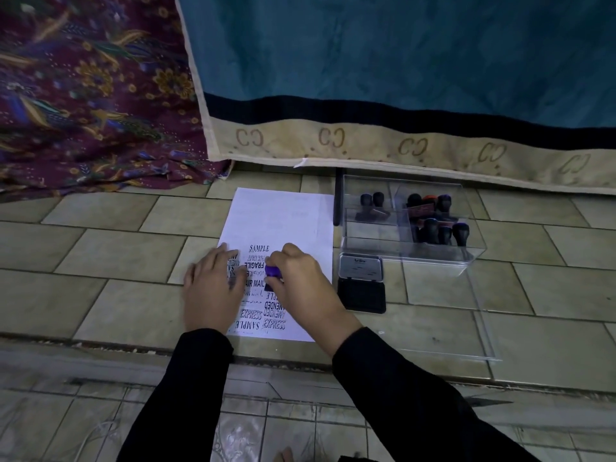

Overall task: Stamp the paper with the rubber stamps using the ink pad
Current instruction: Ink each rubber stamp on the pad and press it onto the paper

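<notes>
Down on the tiled floor [116,255] lies one white paper [283,215]. Its near half is crowded with dark prints reading SAMPLE, FRAGILE, AIR MAIL, AMENDED and EXPRESS, some of them upside down. The far half is almost bare.

The right grip [300,285] is curled round one stamp [274,271] with a purple knob, holding it base-down on the paper among the prints. The left grip [213,288] is spread flat, fingers straight, pressing on the paper's left edge.

Just beside the paper's right edge sits one ink pad [361,296], lid tipped up, black pad showing. Beyond it is one clear box [373,243] with two compartments. The left one holds two dark-knobbed stamps [371,199]. The right one holds what look like six more [445,233], overlapping so the count is unsure, one with an orange top. A clear lid [450,315] lies flat beside the pad.

A black stick [338,198] lies between the paper and the box. A teal cloth [383,61] hangs with its beige hem close to the paper's far edge, and a maroon floral cloth [83,88] fills the far left. Bare tiles spread to the paper's left. A floor step runs just past its near edge.
</notes>
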Demonstrator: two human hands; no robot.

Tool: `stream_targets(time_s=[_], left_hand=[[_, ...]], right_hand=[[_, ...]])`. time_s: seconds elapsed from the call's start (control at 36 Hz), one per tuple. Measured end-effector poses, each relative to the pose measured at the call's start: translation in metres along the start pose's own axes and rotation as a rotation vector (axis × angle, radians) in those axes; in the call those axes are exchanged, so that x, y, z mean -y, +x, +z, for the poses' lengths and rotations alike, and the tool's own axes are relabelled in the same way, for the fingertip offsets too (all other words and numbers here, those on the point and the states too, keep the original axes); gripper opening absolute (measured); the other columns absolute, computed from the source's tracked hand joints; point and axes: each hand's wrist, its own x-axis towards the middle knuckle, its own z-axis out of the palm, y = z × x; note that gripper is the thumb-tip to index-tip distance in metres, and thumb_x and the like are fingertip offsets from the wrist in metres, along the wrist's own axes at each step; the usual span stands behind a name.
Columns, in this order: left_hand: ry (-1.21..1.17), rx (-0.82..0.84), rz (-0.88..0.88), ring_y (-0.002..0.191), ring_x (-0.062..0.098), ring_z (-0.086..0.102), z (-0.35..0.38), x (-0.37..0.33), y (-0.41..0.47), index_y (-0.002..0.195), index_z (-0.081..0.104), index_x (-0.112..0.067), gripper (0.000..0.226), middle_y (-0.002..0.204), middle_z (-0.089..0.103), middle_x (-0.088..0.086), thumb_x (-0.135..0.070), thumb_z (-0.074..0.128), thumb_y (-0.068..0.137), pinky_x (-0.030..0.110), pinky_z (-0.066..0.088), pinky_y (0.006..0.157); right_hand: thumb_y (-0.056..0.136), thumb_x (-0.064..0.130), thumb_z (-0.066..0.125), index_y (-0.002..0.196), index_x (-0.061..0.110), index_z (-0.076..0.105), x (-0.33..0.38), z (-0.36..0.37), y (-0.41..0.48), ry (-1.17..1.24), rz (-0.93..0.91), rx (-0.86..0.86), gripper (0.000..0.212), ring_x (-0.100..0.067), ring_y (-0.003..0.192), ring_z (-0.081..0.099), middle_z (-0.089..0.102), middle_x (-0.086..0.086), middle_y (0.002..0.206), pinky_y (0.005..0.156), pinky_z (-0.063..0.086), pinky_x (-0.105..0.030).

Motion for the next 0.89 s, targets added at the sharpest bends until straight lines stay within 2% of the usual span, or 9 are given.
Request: stream_targets(time_s=[0.17, 0.28, 0.36, 0.44, 0.5, 0.56, 0.61, 0.67, 0.89], left_hand=[[-0.005, 0.003, -0.002, 0.131, 0.024, 0.045, -0.001, -0.001, 0.000, 0.125, 0.059, -0.017, 0.033, 0.144, 0.051, 0.002, -0.029, 0.057, 0.094, 0.045, 0.024, 0.115], [-0.003, -0.001, -0.005, 0.131, 0.024, 0.046, -0.002, -0.002, 0.000, 0.124, 0.060, -0.017, 0.033, 0.142, 0.052, 0.002, -0.028, 0.058, 0.094, 0.045, 0.024, 0.114], [-0.011, -0.005, -0.004, 0.130, 0.022, 0.045, -0.003, -0.003, 0.000, 0.124, 0.060, -0.018, 0.032, 0.142, 0.052, 0.000, -0.028, 0.057, 0.094, 0.043, 0.023, 0.115], [-0.016, -0.009, -0.006, 0.130, 0.022, 0.045, -0.002, -0.002, -0.001, 0.123, 0.060, -0.018, 0.031, 0.142, 0.052, 0.000, -0.028, 0.057, 0.094, 0.043, 0.022, 0.115], [-0.022, -0.010, -0.006, 0.130, 0.022, 0.045, -0.002, -0.002, -0.001, 0.123, 0.060, -0.018, 0.031, 0.142, 0.052, 0.000, -0.028, 0.057, 0.094, 0.044, 0.022, 0.115], [-0.032, -0.011, -0.009, 0.130, 0.022, 0.046, -0.002, -0.001, -0.001, 0.123, 0.061, -0.019, 0.031, 0.142, 0.051, -0.001, -0.027, 0.057, 0.094, 0.043, 0.022, 0.115], [-0.035, -0.012, -0.007, 0.130, 0.021, 0.045, -0.001, -0.001, 0.000, 0.123, 0.061, -0.019, 0.030, 0.142, 0.052, -0.001, -0.027, 0.058, 0.093, 0.042, 0.022, 0.115], [-0.040, -0.020, 0.000, 0.131, 0.021, 0.043, -0.001, 0.000, 0.000, 0.122, 0.061, -0.019, 0.030, 0.141, 0.053, -0.001, -0.027, 0.059, 0.093, 0.043, 0.024, 0.114], [-0.049, -0.043, 0.015, 0.132, 0.023, 0.042, 0.000, 0.002, 0.000, 0.119, 0.064, -0.018, 0.029, 0.138, 0.056, 0.000, -0.024, 0.063, 0.091, 0.043, 0.029, 0.111]], right_hand=[[0.087, 0.007, 0.062, 0.102, 0.005, 0.060, -0.002, 0.011, -0.016, 0.001, -0.050, -0.038, 0.016, -0.029, 0.082, 0.060, 0.054, -0.009, 0.098, 0.071, 0.053, -0.040], [0.084, 0.012, 0.066, 0.106, 0.009, 0.063, -0.011, 0.004, 0.001, 0.115, 0.042, -0.037, 0.022, -0.025, 0.082, 0.061, 0.059, -0.009, 0.098, 0.077, 0.053, -0.036], [0.080, 0.013, 0.071, 0.108, 0.011, 0.066, -0.031, -0.024, 0.020, 0.306, 0.194, -0.228, 0.028, -0.015, 0.077, 0.060, 0.067, -0.005, 0.097, 0.077, 0.050, -0.024], [0.079, 0.012, 0.073, 0.108, 0.014, 0.059, -0.056, -0.059, 0.043, 0.349, 0.275, -0.433, 0.032, 0.006, 0.067, 0.059, 0.061, 0.015, 0.085, 0.065, 0.049, -0.008], [0.080, 0.011, 0.072, 0.101, 0.015, 0.057, -0.073, -0.079, 0.058, 0.359, 0.296, -0.515, 0.026, 0.013, 0.067, 0.059, 0.060, 0.015, 0.082, 0.064, 0.046, 0.000], [0.081, 0.011, 0.071, 0.095, 0.016, 0.058, -0.091, -0.091, 0.072, 0.302, 0.318, -0.553, 0.020, 0.003, 0.072, 0.062, 0.065, 0.002, 0.089, 0.069, 0.051, -0.007], [0.083, 0.011, 0.069, 0.097, 0.012, 0.060, -0.108, -0.094, 0.083, 0.221, 0.343, -0.528, 0.017, -0.013, 0.082, 0.065, 0.064, -0.007, 0.101, 0.078, 0.056, -0.024], [0.085, 0.011, 0.066, 0.101, 0.010, 0.062, -0.122, -0.092, 0.091, 0.140, 0.365, -0.486, 0.017, -0.021, 0.089, 0.062, 0.060, -0.010, 0.107, 0.083, 0.055, -0.034], [0.091, 0.012, 0.057, 0.105, 0.005, 0.062, -0.140, -0.088, 0.114, 0.064, 0.412, -0.406, 0.017, -0.027, 0.092, 0.061, 0.062, -0.016, 0.105, 0.083, 0.053, -0.036]])
